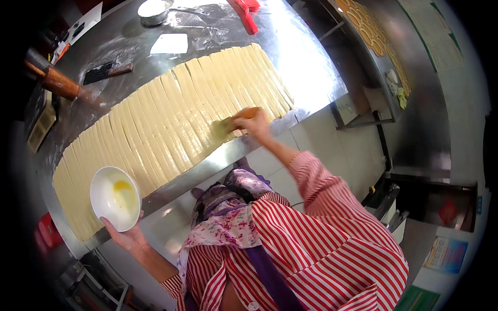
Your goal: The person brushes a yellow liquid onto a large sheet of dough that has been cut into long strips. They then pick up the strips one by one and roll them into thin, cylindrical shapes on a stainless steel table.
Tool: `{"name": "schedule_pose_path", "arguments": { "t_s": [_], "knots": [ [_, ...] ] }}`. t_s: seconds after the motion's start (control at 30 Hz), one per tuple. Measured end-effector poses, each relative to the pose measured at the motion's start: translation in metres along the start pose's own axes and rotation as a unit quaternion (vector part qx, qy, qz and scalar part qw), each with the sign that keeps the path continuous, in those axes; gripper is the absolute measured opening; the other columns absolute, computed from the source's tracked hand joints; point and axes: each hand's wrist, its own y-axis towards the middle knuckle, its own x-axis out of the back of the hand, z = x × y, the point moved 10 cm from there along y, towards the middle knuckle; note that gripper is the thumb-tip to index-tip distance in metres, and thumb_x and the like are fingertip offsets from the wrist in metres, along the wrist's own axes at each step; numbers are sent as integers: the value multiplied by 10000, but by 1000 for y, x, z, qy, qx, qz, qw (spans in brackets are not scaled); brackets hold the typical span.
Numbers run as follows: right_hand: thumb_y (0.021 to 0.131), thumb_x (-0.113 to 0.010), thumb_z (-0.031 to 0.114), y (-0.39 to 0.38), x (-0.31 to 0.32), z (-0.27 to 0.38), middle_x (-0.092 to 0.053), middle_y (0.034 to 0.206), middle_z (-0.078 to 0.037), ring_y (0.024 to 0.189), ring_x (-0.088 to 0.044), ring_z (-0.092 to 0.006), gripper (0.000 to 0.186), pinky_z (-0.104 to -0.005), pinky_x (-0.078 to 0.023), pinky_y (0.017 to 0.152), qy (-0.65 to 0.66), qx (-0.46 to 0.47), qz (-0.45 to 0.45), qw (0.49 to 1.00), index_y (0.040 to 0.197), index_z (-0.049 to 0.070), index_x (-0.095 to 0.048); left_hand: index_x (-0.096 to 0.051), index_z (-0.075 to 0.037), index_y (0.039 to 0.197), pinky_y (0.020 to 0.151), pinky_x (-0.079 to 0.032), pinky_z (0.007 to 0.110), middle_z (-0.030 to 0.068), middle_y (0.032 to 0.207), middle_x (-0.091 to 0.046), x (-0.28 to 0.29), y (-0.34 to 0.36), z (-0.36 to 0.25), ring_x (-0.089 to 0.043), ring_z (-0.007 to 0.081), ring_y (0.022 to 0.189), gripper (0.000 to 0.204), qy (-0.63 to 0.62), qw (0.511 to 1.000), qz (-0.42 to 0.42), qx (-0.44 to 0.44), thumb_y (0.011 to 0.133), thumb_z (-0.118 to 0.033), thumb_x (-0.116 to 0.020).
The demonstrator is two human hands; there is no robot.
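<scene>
1. Dough strips (171, 103) cover the metal table (306, 67): narrow bare margin near, open room far right.
2. Right hand (252, 126) pinches 1 blurred brush (222, 129) at their near right edge.
3. Left hand (128, 238) clasps 1 white bowl (105, 199), near left.
4. Poster (446, 254), right: print unreadable.

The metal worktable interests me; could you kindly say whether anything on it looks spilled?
Yes, whitish smears streak the metal worktable beside the flat white rectangle; they may be spilled flour, dulling the shiny metal.

Single fisheye view, worn on head, facing down, near the metal table (301, 62)
</scene>
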Motion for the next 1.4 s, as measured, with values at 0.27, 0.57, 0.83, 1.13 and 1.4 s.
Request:
{"name": "schedule_pose_path", "arguments": {
  "t_s": [0.27, 0.57, 0.83, 1.13, 1.4],
  "knots": [
    [732, -693, -9, 58, 185, -11, -714, 786, -115, 681, -675, -162, 91, -290, -551, 632, -70, 47, 147, 985, 800, -49, -737, -402, -144, 1441, 696, -509, 509, 123, 1420, -473, -62, -58, 62, -535, 346, 1181, 630, -23, 998, -49, -13, 953, -515, -547],
    [706, -717, 21, 212, 137, -8, -704, 721, -108, 652, -665, -160, 73, -308, -533, 604, -61, 118, 279, 951, 742, -39, -695, -398, -136, 1447, 616, -551, 490, 133, 1430, -471, -106, -120, 114, -550, 360, 1187, 609, -65, 994, -85, -35, 971, -499, -513],
    [762, -723, 66, 289, 166, 41, -702, 716, -82, 595, -633, -131, 61, -303, -484, 548, -28, 341, 12, 939, 765, 10, -700, -388, -86, 1436, 527, -588, 471, 181, 1363, -524, -125, -150, 123, -642, 373, 1051, 589, -86, 989, -105, -62, 994, -464, -483],
    [680, -587, -19, 94, 147, -2, -588, 762, -114, 668, -620, -287, 154, -377, -526, 566, -265, 505, 287, 770, 825, 28, -566, -424, -76, 1423, 620, -612, 451, 152, 1301, -586, -146, -145, 140, -646, 341, 1060, 608, -48, 995, -81, -20, 989, -499, -476],
    [767, -707, 79, 104, 106, -13, -725, 863, -96, 769, -681, -179, 108, -321, -529, 694, -103, 106, 495, 856, 836, 2, -737, -365, -59, 1473, 1054, -442, 497, 153, 1451, -472, -172, -119, 164, -490, 310, 1309, 582, -163, 986, 2, 22, 1029, -427, -435]
  ]
}}
